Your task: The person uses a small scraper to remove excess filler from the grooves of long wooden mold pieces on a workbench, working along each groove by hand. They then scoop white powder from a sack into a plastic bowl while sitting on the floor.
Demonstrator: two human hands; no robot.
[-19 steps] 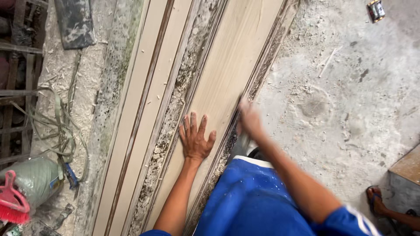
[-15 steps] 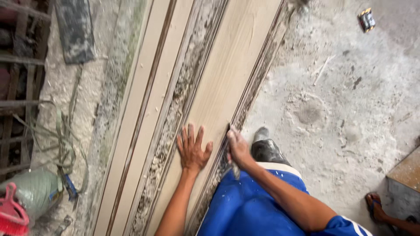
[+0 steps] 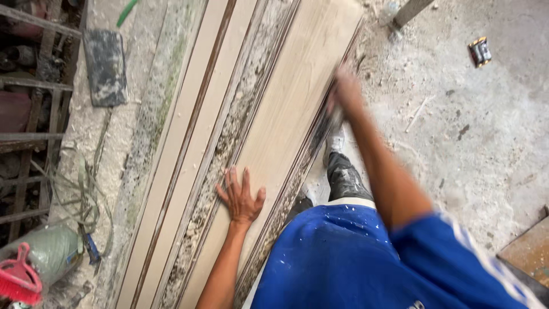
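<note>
**Sanding stroke runs up the plank edge**

Bracing the pale wooden plank [image 3: 286,120], left hand [image 3: 240,197] lies flat, fingers spread. Right hand [image 3: 345,91], blurred, has slid from beside the left one far up the plank's right edge; finger state cannot tell. Stroke now covers upper edge.

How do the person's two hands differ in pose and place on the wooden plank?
The left hand lies flat, fingers spread, on the plank face; the right hand is blurred at the plank's right edge. The left hand sits close to the body; the right hand reaches farther up. Both are bare and touch the plank.
</note>
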